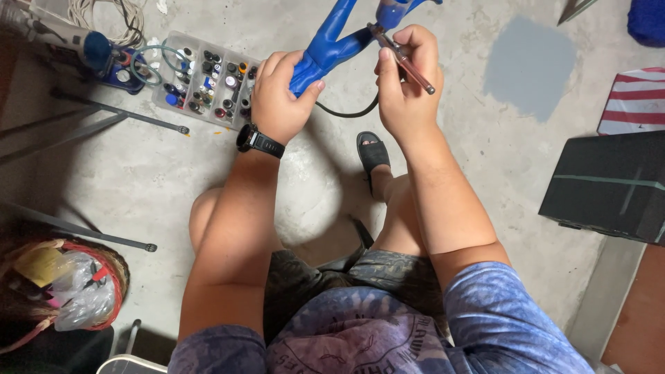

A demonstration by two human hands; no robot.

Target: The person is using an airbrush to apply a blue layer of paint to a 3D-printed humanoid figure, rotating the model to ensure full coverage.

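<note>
Bare concrete floor point(173, 180) lies under a seated person, with a grey painted patch point(530, 66) to the right. Their left hand point(277, 100) wraps around a blue plastic figure point(325, 45) held above the floor, fingers clamped on its lower end. Their right hand point(402, 83) pinches a slim airbrush point(402, 59), its tip touching the figure. A clear compartment box of small paint pots point(204, 79) sits just left of the hands, beside a black case point(609, 183) well apart on the right
</note>
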